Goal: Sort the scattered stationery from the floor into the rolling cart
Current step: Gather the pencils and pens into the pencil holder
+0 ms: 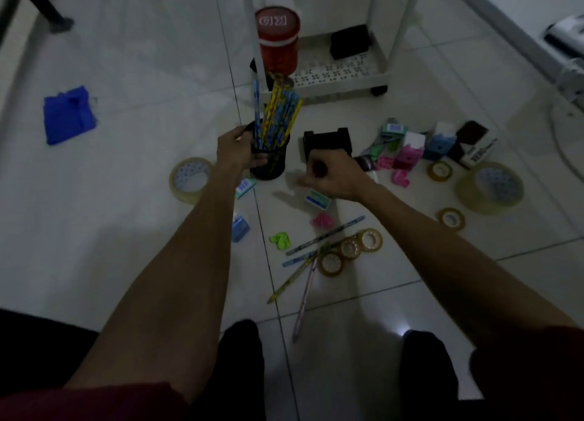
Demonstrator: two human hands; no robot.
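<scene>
Pencil cup (268, 168), black mesh, is seen upright on the floor (142, 199), packed with pencils (279, 114) that lean toward 1 o'clock. It is gripped at the rim and side by the left hand (237, 149), whose fingers (257, 161) are wrapped round the wall from 9 o'clock.

Right hand (335, 177) is held just off the cup at 3 o'clock, low over the floor. Its fingers are curled into a loose fist. A dark patch is seen inside the curl, and it cannot be told whether anything is pinched there.

Loose pencils (325, 238) are left on the floor at about 6 o'clock from the right hand. Their long axes run roughly from 7 to 2 o'clock, and some cross each other. They are judged nearer the right hand, so a reach down toward 6 o'clock is likely called for.

A small eraser (317, 199) lies just beside that hand at 7 o'clock. Small tape rolls (349, 248) touch the loose pencils at the far end. A black holder (328, 141) stands at 12 o'clock from the right hand.

Rolling cart (341, 81) is placed at 12 to 1 o'clock from the cup, well apart. A red canister (278, 38) and a black box (349, 43) are already on its bottom shelf.
</scene>
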